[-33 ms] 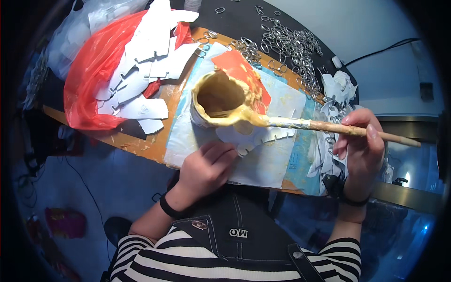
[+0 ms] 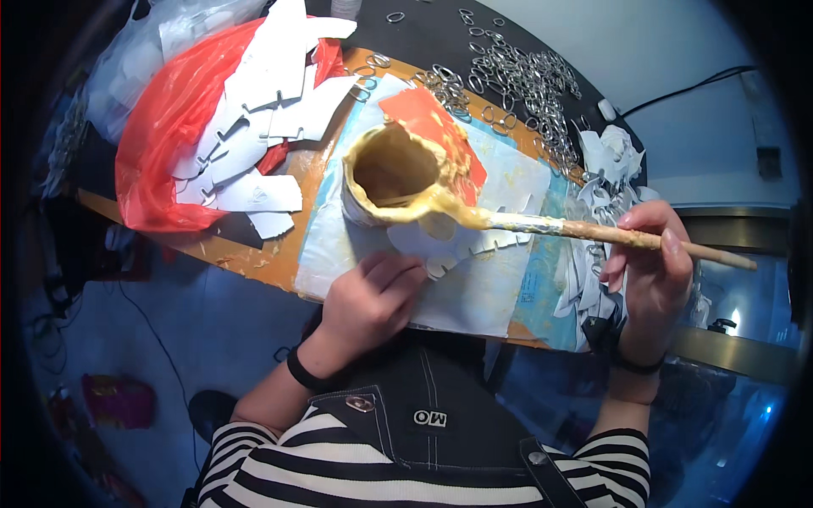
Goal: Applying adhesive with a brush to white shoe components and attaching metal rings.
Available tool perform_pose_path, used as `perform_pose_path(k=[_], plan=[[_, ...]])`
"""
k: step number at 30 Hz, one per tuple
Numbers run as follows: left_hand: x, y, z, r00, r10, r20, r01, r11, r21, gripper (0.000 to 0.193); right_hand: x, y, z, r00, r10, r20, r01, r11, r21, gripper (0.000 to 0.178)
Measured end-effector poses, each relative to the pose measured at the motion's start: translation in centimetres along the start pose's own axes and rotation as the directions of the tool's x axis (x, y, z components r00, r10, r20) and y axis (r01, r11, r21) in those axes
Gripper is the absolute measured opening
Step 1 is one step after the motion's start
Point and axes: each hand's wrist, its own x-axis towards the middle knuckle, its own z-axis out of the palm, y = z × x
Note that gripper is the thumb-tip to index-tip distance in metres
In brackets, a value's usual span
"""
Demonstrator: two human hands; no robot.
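My right hand (image 2: pixel 652 254) is closed around the wooden handle of a glue brush (image 2: pixel 610 232). The brush lies almost level, its bristle end coated in yellow glue and touching the near rim of a glue pot (image 2: pixel 362 196). Thick yellow paste crusts the pot's rim and inner wall. My left hand (image 2: pixel 377 296) is curled in front of the pot, its fingertips pinching the edge of a white slotted cut-out piece (image 2: pixel 439 265). Part of that piece is hidden beneath the brush and pot. Another white slotted edge (image 2: pixel 501 242) shows to its right.
White sheeting (image 2: pixel 457 306) covers a wooden board (image 2: pixel 254 262). Behind the pot lies a glue-smeared orange sheet (image 2: pixel 428 118). A red plastic bag (image 2: pixel 161 161) with white pieces stands left. Metal rings (image 2: pixel 525 80) are heaped at the back; more white pieces (image 2: pixel 593 279) pile up right.
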Motion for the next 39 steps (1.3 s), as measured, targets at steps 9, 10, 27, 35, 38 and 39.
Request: perform_pose_path(k=[9, 10, 27, 35, 38, 39], plan=[[0.7, 0.1, 0.2, 0.999, 0.046, -0.001, -0.046, 0.997, 0.058, 0.02, -6.7, 5.3, -6.1, 0.952, -0.176, -0.25, 0.097, 0.949, -0.301, 0.043], [0.6, 0.0, 0.3, 0.998, 0.053, -0.014, -0.052, 0.997, 0.05, 0.023, -7.7, 5.8, -6.3, 0.97, -0.129, -0.207, 0.059, 0.948, -0.313, 0.043], [0.7, 0.4, 0.7, 1.0, 0.027, -0.009, -0.027, 0.999, 0.029, 0.021, -7.3, 9.3, -3.2, 0.995, -0.04, -0.097, 0.01, 0.957, -0.289, 0.032], [0.5, -0.1, 0.6, 0.999, 0.039, 0.003, -0.039, 0.999, 0.037, 0.027, -7.3, 8.5, -4.3, 0.998, -0.059, -0.038, 0.049, 0.972, -0.228, 0.035], [0.5, -0.2, 0.7, 0.999, 0.044, -0.001, -0.044, 0.998, 0.035, 0.027, -6.9, 8.7, -4.0, 0.992, -0.046, -0.117, 0.016, 0.97, -0.243, 0.034], [0.5, -0.2, 0.7, 0.999, 0.043, 0.0, -0.043, 0.999, 0.034, 0.027, -6.7, 8.7, -3.8, 0.992, -0.044, -0.118, 0.014, 0.97, -0.243, 0.034]])
